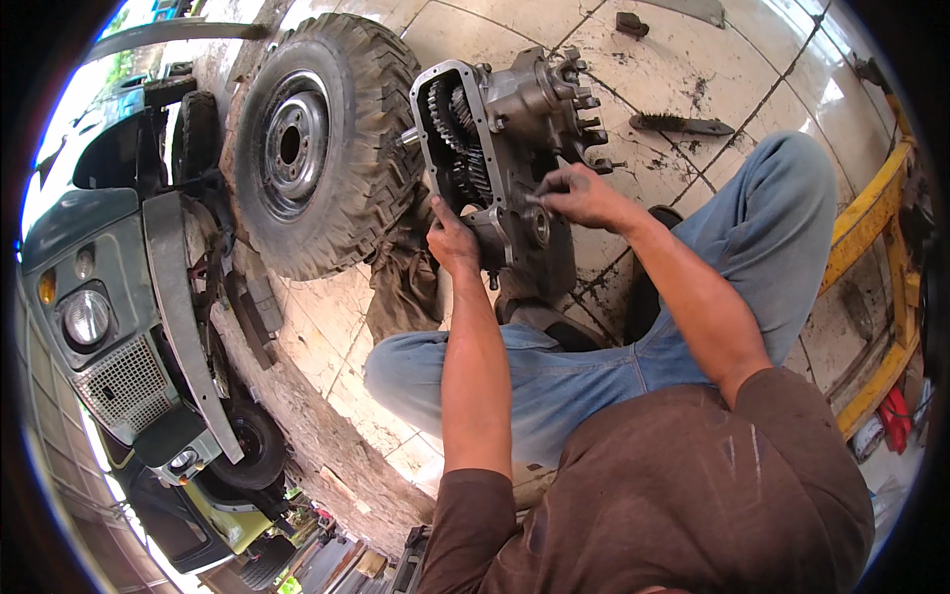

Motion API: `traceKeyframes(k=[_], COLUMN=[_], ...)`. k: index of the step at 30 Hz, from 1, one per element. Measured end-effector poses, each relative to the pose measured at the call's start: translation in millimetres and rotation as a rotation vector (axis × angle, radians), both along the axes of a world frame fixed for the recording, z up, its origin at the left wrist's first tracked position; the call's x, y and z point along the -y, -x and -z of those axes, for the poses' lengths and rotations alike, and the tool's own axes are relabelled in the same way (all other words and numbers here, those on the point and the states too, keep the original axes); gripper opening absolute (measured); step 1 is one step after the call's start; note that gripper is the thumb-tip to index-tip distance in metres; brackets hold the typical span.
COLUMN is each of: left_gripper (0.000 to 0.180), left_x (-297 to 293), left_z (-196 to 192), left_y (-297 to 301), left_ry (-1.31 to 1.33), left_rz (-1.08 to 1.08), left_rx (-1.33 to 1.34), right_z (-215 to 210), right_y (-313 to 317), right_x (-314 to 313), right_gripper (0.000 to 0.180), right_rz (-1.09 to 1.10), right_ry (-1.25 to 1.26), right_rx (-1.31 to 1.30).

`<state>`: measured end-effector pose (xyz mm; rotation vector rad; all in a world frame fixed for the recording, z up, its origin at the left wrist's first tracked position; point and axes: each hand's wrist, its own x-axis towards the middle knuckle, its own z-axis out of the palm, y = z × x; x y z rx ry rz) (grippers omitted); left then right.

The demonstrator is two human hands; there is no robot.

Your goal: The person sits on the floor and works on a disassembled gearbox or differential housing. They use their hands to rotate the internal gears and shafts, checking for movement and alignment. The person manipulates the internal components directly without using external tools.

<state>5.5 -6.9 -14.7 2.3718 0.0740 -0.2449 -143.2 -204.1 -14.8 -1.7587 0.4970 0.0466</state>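
A greasy metal gearbox [515,129] stands on the tiled floor in front of me, with several toothed gears [457,114] showing through its open rectangular side. My left hand [453,238] is closed round the lower corner of the housing, thumb up along the rim of the opening. Beside a round bore [537,226] in the near face, my right hand [586,196] has its fingers pinched together. Something small and greyish seems to be at those fingertips, too unclear to name. Dark cloth [404,282] lies beside the gearbox, near my left knee.
A large treaded wheel [297,148] lies left of the gearbox. On the floor beyond my right hand are a dark brush-like tool [683,125] and a small metal block [631,25]. A yellow metal frame [866,233] stands at the right; parked vehicles [99,307] are at the left.
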Motion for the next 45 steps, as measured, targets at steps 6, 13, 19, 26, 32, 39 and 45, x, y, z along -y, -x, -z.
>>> traceKeyframes(k=[6,13,19,26,32,39,45], left_gripper=[0.091,0.090,0.092,0.089,0.087,0.089,0.092], left_x=[4.7,1.7,17.4,1.6,-0.1,2.6,16.7], left_z=[-5.7,2.4,-13.0,-5.5,-1.3,-2.0,1.2], left_y=[0.8,1.6,9.5,5.1,3.1,3.8,1.5], left_ry=[-0.028,-0.036,0.009,0.012,-0.044,-0.058,-0.103], left_rz=[-0.005,-0.017,0.030,0.008,0.001,0.007,0.041], left_rx=[-0.030,0.035,-0.026,0.006,0.027,0.050,0.041], right_z=[8.8,1.9,55.7,55.1,54.4,78.3,127.3], right_y=[7.2,-2.1,0.6,10.4,9.3,20.9,19.5], right_x=[-15.8,-24.6,-28.3,-36.8,-36.0,-37.9,-22.7], right_gripper=[0.030,0.027,0.032,0.045,0.040,0.035,0.034], right_rz=[0.032,0.182,0.360,0.282,0.260,0.144,0.172], right_ry=[0.095,0.080,0.197,0.104,0.087,0.163,0.206], right_rx=[0.111,0.100,0.163,-0.028,-0.088,-0.269,-0.208])
